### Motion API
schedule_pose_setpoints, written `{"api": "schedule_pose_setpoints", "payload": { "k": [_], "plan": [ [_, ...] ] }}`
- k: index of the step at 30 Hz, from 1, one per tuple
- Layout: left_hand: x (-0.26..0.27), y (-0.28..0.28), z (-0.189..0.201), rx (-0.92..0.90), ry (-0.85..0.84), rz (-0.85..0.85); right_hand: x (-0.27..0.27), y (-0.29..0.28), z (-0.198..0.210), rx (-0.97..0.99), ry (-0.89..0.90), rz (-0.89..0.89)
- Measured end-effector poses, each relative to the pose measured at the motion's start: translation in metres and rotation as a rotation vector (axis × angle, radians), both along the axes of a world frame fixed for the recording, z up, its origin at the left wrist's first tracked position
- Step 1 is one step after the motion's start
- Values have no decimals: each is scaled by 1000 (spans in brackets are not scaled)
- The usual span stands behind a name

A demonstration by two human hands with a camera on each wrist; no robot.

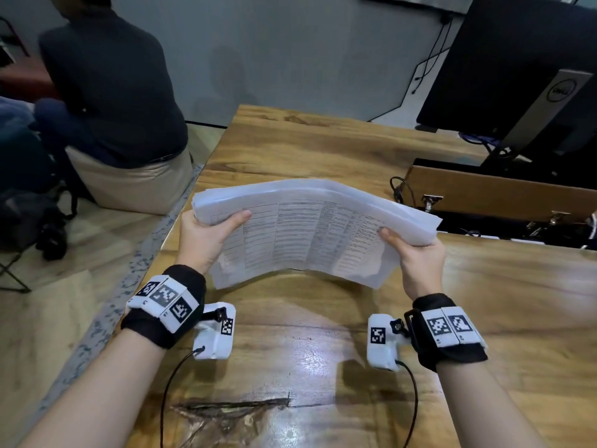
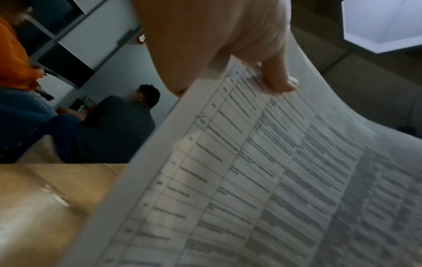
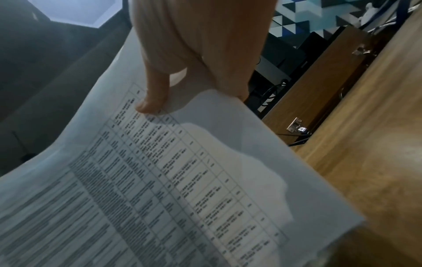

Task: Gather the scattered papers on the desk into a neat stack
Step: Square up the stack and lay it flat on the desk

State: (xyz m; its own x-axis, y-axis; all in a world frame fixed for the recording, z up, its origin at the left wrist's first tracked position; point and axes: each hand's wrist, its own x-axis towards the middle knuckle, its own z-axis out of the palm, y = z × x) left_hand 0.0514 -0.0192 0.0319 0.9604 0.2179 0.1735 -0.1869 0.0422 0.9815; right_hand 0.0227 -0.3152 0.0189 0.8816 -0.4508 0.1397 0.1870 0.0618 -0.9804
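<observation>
A thick stack of white papers with printed tables is held up over the wooden desk, bowed upward in the middle. My left hand grips its left end, thumb on top of the top sheet. My right hand grips its right end the same way. In the left wrist view the thumb presses on the printed sheet. The right wrist view shows the other thumb pressing the papers. The stack's lower edge hangs just above the desk; fingers under the stack are hidden.
A black monitor on a grey stand sits at the back right, behind a wooden panel with metal hinges and cables. A person in a dark shirt sits on a stool left of the desk. The desk's left edge is near my left hand.
</observation>
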Motion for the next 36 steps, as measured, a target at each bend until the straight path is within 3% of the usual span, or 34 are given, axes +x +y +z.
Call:
{"api": "schedule_pose_setpoints", "payload": {
  "k": [5, 10, 20, 26, 32, 36],
  "plan": [
    [-7, -2, -3, 41, 11, 0, -5, 1, 0, -9, 35, 15],
    [-2, -7, 10, 27, -50, 137, 4, 7, 23, 56, -2, -132],
    [0, -13, 12, -75, 40, 252, 18, 9, 23, -3, 42, -307],
    [-1, -10, 14, -159, 19, 242, 17, 8, 18, -46, 42, -288],
    [-4, -11, 10, -67, -17, 172, 18, 5, 16, -89, 16, -272],
    [-2, -10, 6, -10, -39, 218, 21, 5, 15, -97, -23, -248]
  ]
}}
